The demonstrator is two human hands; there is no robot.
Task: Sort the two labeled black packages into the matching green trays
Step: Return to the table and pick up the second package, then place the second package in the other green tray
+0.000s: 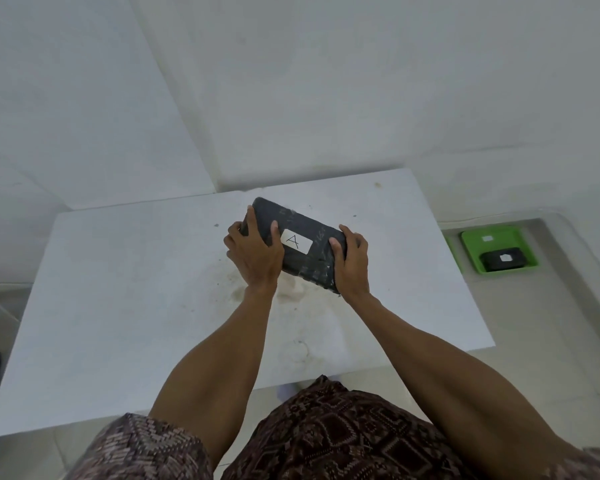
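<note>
White table [118, 306]: the largest item, set against pale walls [326, 81] at a corner; its top is marked with faint stains and small dark specks.

Patterned garment [326, 438]: dark brown woven cloth, seen at the bottom edge below both forearms.

Black package marked "A" [297, 261]: a flat wrapped block, held over the middle of the table top and turned at a slant, far end to the left. Whether its underside touches the table cannot be told.

Left hand [257, 258]: closed around the package's left end, thumb laid on the top face, fingers wrapped over the far edge.

Right hand [352, 265]: closed around the package's right end, thumb pressed on the top face just beside the label.

Green tray [471, 237]: set on the floor to the right of the table, well apart from the held package. The edge of what seems a further green tray [452, 249] is seen just left of it, mostly hidden by the table.

Second black package [504, 259]: lying in the near part of the green tray, with a white label whose letter is too small to read.

White label [296, 241]: stuck on the held package, bearing a handwritten "A".

Small white tag [487, 238]: on the tray floor beyond the second package; unreadable.
</note>
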